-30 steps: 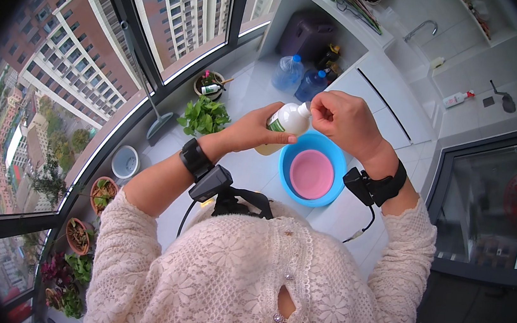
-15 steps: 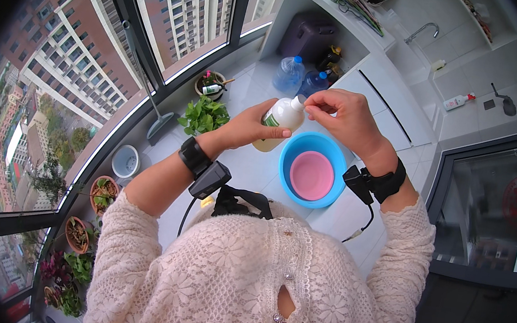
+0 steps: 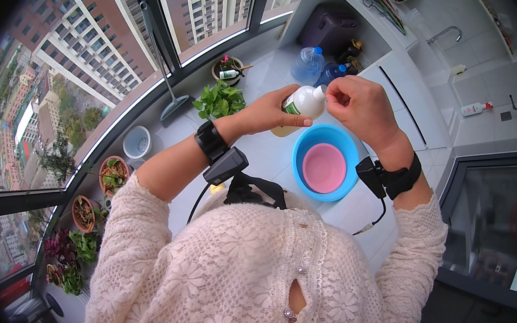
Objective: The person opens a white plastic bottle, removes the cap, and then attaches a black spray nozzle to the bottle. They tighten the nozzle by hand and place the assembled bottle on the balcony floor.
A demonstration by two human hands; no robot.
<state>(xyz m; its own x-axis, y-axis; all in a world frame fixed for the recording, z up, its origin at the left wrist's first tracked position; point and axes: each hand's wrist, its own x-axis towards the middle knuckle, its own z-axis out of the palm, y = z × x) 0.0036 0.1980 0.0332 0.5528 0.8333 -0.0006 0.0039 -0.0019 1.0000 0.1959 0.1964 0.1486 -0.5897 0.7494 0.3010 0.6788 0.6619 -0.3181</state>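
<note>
A white plastic bottle (image 3: 307,102) with a green-and-white label leans to the right in my left hand (image 3: 268,113), the thumb lying along its near side. Close to the bottle's narrow white top, my right hand (image 3: 364,108) is closed with the fingers curled in. Whatever those fingers may pinch is too small or hidden to make out. Just under the bottle shows a yellowish shape (image 3: 283,130), mostly covered by my left hand. On the floor below and right of the bottle, a pink basin (image 3: 324,169) sits inside a larger blue basin (image 3: 350,183).
Potted plants (image 3: 219,100) and a white bucket (image 3: 137,142) line the window side, with a long-handled broom (image 3: 174,106) leaning there. Large water bottles (image 3: 308,65) stand by the white cabinet (image 3: 399,104). A sink tap (image 3: 445,34) is at the far right.
The whole view has shifted slightly, moving the scene rightward. My right hand has turned, its fingers curling in more beside the bottle's top. My left hand keeps its hold on the bottle.
</note>
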